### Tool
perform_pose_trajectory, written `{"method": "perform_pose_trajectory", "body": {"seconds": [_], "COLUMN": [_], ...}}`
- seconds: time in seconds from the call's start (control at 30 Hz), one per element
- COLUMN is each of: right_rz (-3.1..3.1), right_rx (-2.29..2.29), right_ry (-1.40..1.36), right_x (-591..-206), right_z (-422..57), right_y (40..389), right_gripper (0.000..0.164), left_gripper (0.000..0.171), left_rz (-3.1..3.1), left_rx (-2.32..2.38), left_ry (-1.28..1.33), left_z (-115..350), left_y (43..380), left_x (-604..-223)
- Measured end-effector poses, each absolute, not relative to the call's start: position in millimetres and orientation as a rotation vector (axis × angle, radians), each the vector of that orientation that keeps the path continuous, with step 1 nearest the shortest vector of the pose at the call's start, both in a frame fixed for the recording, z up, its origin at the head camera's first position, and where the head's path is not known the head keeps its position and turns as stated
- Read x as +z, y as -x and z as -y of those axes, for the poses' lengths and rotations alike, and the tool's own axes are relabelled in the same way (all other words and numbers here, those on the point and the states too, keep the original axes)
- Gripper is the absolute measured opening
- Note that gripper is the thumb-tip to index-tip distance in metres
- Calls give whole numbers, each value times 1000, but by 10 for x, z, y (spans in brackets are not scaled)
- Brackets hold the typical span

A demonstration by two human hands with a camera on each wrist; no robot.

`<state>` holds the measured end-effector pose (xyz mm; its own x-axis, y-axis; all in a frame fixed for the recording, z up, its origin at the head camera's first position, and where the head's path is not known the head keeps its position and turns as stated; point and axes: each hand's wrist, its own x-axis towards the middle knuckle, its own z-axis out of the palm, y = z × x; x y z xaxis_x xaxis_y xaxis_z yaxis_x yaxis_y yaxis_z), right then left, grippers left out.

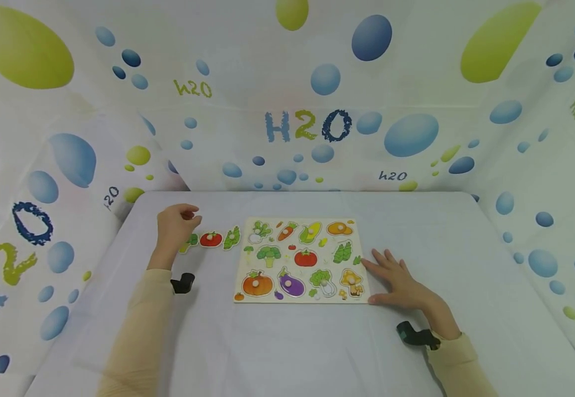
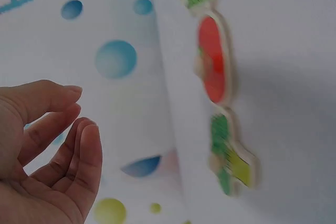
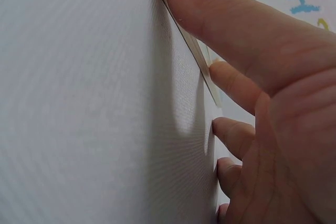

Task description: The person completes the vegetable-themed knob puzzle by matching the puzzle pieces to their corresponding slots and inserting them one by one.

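Note that your puzzle board (image 1: 241, 270) and loose tomato piece (image 1: 211, 239) appear to be smooth printed wood, your desk (image 1: 287, 342) finely textured matt cloth, your sleeves (image 1: 140, 331) matt cloth, and your wrist mounts (image 1: 183, 283) plastic.

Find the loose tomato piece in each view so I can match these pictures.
Head: the tomato piece lies left of the puzzle board, between the broccoli piece and a leafy green piece.
Left wrist: the tomato piece is right of centre, in the upper half.
Right wrist: not in it.
Shared landmark: the light-blue H, upper middle, top left and top right respectively.
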<state>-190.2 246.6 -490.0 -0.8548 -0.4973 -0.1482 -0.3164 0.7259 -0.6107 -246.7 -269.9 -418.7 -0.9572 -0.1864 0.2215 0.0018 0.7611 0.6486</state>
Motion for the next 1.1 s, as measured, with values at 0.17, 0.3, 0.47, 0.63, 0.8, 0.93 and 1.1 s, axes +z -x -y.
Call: {"method": "perform_pose_trajectory", "body": {"seconds": [0.17, 0.3, 0.47, 0.63, 0.8, 0.93, 1.1], "right_rz": [-2625, -2623, -2635, -2635, -2633, -2628, -2623], "right_rx": [-856, -857, -849, -851, -850, -855, -855], "right_ry": [635, 633, 636, 640, 635, 635, 632], "right_x": [-4878, -4877, -4893, -4904, -4910, -4903, -4904], "right_z": [-2456, -2454, -2460, -2463, -2473, -2473, -2466], "right_y": [1893, 1893, 1899, 1905, 1910, 1911, 1908], "right_gripper": [91, 91, 90, 91, 91, 91, 92], "left_gripper": [28, 29, 29, 29, 27, 26, 26], "left_rz": [2727, 2772, 2837, 2876, 2863, 2854, 2852], "left_rx": [-968, -962, -977, -990, -970, -949, -950], "left_ry": [-309, -384, -441, -484, -467, -476, -487], "left_z": [2906, 3014, 3102, 3135, 3117, 3105, 3095], "left_y": [2382, 2345, 2351, 2370, 2389, 2388, 2371], "left_x": [-4311, -4420, -4561, -4648, -4671, -4678, -4670]}}
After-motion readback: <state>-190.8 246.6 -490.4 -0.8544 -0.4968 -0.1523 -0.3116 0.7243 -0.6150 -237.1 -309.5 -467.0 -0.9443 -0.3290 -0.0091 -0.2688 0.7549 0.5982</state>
